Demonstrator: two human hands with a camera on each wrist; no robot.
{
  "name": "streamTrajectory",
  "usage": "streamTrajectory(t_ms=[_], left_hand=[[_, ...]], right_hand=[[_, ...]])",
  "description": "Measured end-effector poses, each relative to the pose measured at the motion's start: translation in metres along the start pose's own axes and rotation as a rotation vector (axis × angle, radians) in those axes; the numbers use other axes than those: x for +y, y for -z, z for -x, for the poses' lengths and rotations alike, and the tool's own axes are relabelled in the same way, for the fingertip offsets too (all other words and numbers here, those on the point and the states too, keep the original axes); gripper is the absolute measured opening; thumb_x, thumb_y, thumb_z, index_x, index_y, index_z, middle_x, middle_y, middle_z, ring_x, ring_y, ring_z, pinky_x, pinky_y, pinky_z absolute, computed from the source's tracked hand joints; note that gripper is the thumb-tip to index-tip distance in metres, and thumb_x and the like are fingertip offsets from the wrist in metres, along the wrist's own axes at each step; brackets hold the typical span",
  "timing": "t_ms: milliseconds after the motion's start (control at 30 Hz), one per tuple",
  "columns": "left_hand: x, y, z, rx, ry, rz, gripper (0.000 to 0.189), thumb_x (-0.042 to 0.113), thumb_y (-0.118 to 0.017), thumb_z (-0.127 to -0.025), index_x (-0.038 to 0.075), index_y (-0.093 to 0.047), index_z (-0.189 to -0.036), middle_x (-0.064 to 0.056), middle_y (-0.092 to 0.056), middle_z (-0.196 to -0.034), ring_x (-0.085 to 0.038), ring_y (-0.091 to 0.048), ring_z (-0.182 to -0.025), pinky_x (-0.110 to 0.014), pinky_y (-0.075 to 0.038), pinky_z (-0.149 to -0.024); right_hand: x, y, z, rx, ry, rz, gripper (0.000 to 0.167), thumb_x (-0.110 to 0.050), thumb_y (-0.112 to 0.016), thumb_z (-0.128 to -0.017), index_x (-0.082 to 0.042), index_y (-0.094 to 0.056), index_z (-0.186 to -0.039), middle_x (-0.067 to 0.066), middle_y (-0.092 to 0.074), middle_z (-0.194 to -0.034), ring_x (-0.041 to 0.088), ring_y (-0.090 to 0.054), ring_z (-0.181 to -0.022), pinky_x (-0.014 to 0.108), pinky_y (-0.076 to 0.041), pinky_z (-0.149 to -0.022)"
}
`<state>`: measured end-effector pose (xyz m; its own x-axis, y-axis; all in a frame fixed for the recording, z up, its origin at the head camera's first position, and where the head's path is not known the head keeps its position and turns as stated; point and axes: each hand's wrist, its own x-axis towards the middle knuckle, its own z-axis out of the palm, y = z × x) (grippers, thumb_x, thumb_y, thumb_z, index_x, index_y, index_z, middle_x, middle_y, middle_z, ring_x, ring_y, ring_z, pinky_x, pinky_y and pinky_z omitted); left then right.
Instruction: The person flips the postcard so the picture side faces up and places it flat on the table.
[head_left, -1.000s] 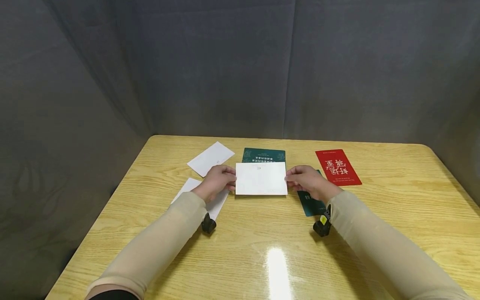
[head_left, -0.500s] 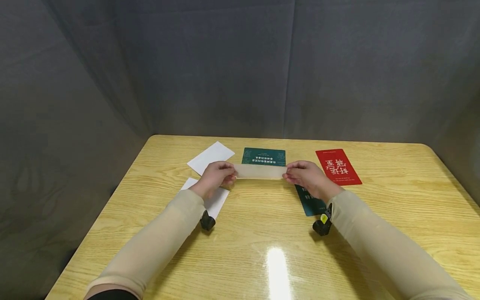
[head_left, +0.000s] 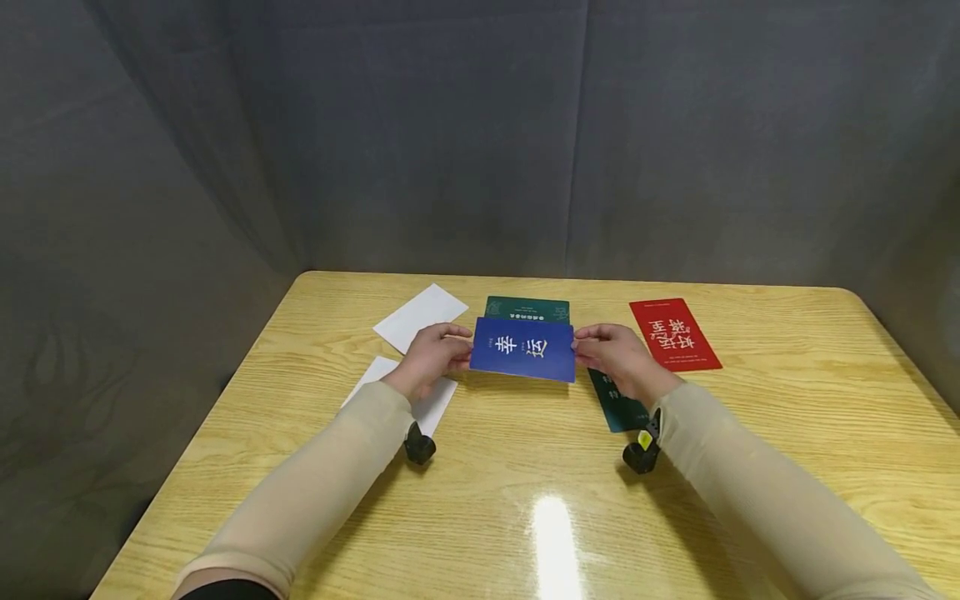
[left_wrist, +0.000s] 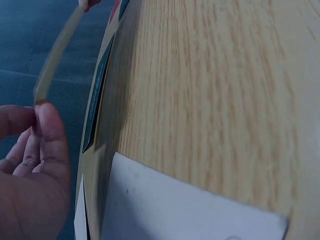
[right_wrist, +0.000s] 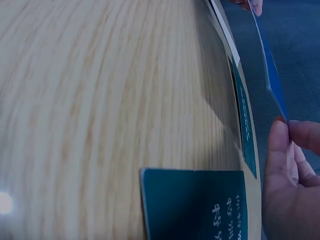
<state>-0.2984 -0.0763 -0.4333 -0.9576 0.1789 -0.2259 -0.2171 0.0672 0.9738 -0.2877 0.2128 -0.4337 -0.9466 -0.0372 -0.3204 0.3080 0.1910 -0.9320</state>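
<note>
A blue card [head_left: 522,350] with large white characters is held up over the table, its printed face towards the head camera. My left hand [head_left: 433,357] pinches its left short edge between thumb and fingers. At the opposite edge my right hand [head_left: 617,357] pinches it the same way. In the right wrist view the blue card [right_wrist: 271,70] appears nearly edge-on, above the tabletop. Behind it lies a green card [head_left: 528,307], partly covered by it in the head view. A second green card [head_left: 618,404] lies under my right wrist, partly hidden by that hand.
On the wooden table [head_left: 495,483], a white card [head_left: 422,317] lies at the back left. Another white card [head_left: 435,406] sits partly beneath my left forearm. A red card [head_left: 675,335] lies at the right. Grey cloth [head_left: 435,142] hangs behind the table.
The held card has been turned over: its white side faced up, then it was tilted nearly edge-on, and now its blue side shows. Both hands keep hold in about the same place.
</note>
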Motion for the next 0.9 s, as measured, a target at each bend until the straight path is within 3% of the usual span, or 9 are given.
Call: streamTrajectory(t_ms=[167, 333, 500, 700, 900], left_hand=[[-0.002, 0.001, -0.001, -0.013, -0.001, 0.002, 0.03, -0.01, -0.055, -0.098, -0.013, -0.06, -0.128, -0.01, -0.064, -0.087, -0.01, -0.062, -0.065, -0.019, -0.055, -0.062], [-0.005, 0.002, -0.004, 0.003, -0.017, -0.073, 0.026, -0.009, -0.059, -0.096, -0.012, -0.063, -0.122, -0.01, -0.065, -0.085, -0.01, -0.062, -0.065, -0.02, -0.056, -0.062], [-0.008, 0.0, -0.006, 0.002, -0.02, -0.157, 0.024, -0.006, -0.06, -0.096, -0.012, -0.064, -0.119, -0.012, -0.067, -0.087, -0.012, -0.063, -0.068, -0.023, -0.057, -0.065], [-0.005, 0.002, -0.006, -0.043, 0.004, -0.282, 0.024, -0.003, -0.058, -0.099, -0.014, -0.063, -0.12, -0.015, -0.069, -0.09, -0.014, -0.064, -0.071, -0.026, -0.058, -0.069], [0.0, 0.002, -0.007, -0.127, 0.112, -0.386, 0.024, 0.005, -0.058, -0.102, -0.012, -0.066, -0.116, -0.016, -0.07, -0.093, -0.016, -0.067, -0.076, -0.026, -0.058, -0.07]], right_hand=[[0.003, -0.001, 0.0, 0.02, 0.049, 0.056, 0.033, -0.008, -0.06, -0.105, 0.009, -0.055, -0.133, 0.023, -0.061, -0.123, 0.025, -0.067, -0.098, 0.036, -0.056, -0.094], [0.003, -0.004, 0.003, 0.021, 0.094, 0.042, 0.034, -0.004, -0.058, -0.105, 0.012, -0.054, -0.134, 0.019, -0.061, -0.113, 0.016, -0.067, -0.083, 0.03, -0.06, -0.083], [0.004, -0.007, 0.002, 0.022, 0.097, 0.064, 0.031, -0.002, -0.058, -0.104, 0.013, -0.055, -0.131, 0.02, -0.06, -0.113, 0.017, -0.066, -0.084, 0.029, -0.06, -0.08], [0.007, -0.009, 0.0, 0.039, 0.061, 0.191, 0.026, -0.005, -0.059, -0.103, 0.01, -0.058, -0.124, 0.023, -0.062, -0.115, 0.025, -0.068, -0.093, 0.033, -0.06, -0.084], [0.007, -0.01, 0.0, 0.05, 0.042, 0.324, 0.024, -0.006, -0.061, -0.101, 0.008, -0.061, -0.12, 0.022, -0.065, -0.112, 0.028, -0.068, -0.093, 0.036, -0.059, -0.085]])
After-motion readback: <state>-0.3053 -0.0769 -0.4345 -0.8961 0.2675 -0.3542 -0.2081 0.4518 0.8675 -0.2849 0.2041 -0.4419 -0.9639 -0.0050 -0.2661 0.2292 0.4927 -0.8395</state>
